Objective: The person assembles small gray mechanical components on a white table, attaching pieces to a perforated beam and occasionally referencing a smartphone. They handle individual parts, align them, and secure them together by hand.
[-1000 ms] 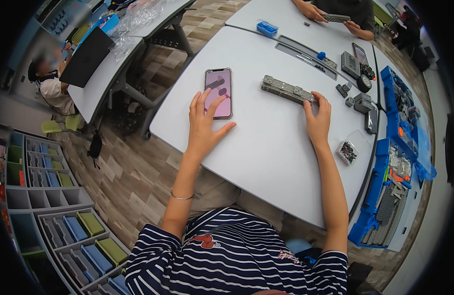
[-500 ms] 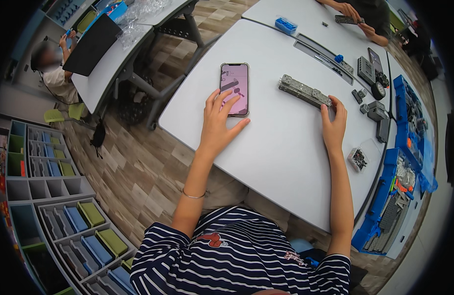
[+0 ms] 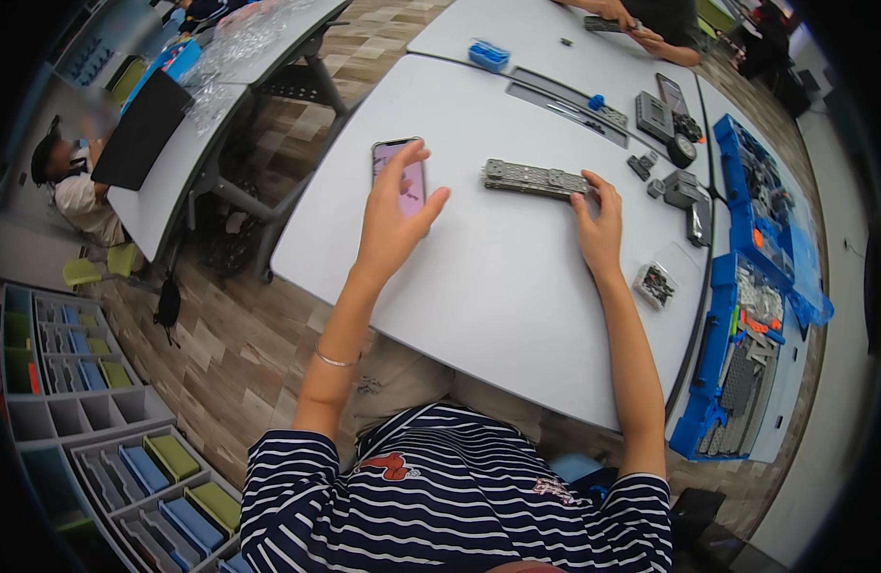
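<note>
My left hand point(image 3: 391, 218) is above the phone point(image 3: 387, 159), its fingers stretched and its thumb apart. It hides much of the phone's pink-lit screen; whether a fingertip touches the glass cannot be told. My right hand point(image 3: 601, 227) pinches the right end of a long grey perforated building-kit beam assembly point(image 3: 531, 179) between thumb and fingers. The assembly lies on the white table point(image 3: 498, 296), to the right of the phone.
Right of my right hand are grey motor-like blocks point(image 3: 682, 188), a black wheel point(image 3: 682, 149) and a clear box of small parts point(image 3: 655, 285). Blue parts cases point(image 3: 729, 355) line the right side. Across the table, another person's hands point(image 3: 653, 43) hold a dark beam.
The view has shifted, so the table's things appear further left. My left hand has lifted and now covers more of the phone. My right hand stays at the beam assembly's end.
</note>
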`<act>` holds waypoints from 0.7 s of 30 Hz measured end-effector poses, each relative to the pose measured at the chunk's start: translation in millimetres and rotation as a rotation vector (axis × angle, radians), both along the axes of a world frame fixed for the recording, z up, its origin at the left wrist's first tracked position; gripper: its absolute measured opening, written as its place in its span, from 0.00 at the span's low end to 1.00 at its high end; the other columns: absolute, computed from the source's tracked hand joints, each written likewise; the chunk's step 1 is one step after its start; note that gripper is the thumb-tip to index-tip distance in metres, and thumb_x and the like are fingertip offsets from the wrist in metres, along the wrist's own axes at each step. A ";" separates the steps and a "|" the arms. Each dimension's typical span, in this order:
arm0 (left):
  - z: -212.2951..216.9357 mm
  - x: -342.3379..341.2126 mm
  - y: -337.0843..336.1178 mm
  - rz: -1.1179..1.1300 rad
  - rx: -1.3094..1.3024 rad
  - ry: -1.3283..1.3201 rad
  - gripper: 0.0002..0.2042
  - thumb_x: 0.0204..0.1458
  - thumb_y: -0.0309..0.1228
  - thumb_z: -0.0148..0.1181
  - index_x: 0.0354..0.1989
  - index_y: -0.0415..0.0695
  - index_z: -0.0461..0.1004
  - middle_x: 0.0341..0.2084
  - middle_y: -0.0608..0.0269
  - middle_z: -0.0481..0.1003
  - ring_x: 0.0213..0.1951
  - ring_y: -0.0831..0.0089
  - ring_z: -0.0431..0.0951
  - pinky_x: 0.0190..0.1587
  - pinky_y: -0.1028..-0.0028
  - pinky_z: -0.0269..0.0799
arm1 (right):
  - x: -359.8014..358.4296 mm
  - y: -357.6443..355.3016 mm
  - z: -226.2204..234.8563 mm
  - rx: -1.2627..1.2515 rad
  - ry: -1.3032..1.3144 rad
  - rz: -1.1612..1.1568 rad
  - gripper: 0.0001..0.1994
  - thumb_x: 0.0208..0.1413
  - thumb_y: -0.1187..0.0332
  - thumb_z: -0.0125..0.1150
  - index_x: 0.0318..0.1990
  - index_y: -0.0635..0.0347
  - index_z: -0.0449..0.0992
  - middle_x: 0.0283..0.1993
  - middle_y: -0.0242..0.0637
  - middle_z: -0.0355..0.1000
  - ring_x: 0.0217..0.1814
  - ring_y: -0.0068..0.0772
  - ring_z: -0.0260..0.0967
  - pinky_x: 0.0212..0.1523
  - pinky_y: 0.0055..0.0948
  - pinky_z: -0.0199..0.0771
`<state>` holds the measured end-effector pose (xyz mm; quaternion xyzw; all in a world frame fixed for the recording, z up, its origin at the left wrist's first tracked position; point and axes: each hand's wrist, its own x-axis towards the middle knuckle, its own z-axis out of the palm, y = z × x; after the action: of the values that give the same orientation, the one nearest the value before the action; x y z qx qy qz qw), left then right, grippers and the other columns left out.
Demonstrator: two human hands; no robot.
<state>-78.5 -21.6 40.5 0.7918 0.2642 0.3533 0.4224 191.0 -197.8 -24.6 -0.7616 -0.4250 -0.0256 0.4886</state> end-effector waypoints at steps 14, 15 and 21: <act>-23.9 121.0 30.8 -0.455 -0.085 0.237 0.33 0.49 0.26 0.74 0.67 0.42 0.70 0.57 0.55 0.79 0.61 0.62 0.77 0.68 0.64 0.69 | 10.3 -2.9 3.3 0.086 0.103 -0.042 0.21 0.62 0.73 0.65 0.62 0.58 0.75 0.60 0.39 0.73 0.66 0.37 0.68 0.63 0.36 0.71; -26.0 119.5 31.0 -0.457 -0.120 0.212 0.32 0.49 0.23 0.72 0.66 0.42 0.72 0.56 0.56 0.79 0.60 0.64 0.78 0.67 0.65 0.71 | 12.4 -2.3 3.7 0.084 0.108 -0.054 0.21 0.62 0.73 0.64 0.62 0.58 0.75 0.61 0.39 0.72 0.66 0.36 0.68 0.63 0.36 0.71; -33.0 120.2 26.8 -0.451 -0.157 0.144 0.23 0.51 0.17 0.67 0.58 0.38 0.77 0.53 0.57 0.80 0.56 0.66 0.80 0.64 0.68 0.74 | 16.8 0.9 3.0 0.079 0.135 -0.066 0.21 0.62 0.76 0.62 0.63 0.59 0.75 0.62 0.39 0.71 0.66 0.35 0.69 0.62 0.34 0.71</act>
<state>41.7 5.3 7.5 0.8186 0.1372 0.1711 0.5309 207.8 -197.0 -21.6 -0.7553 -0.3645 -0.0071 0.5446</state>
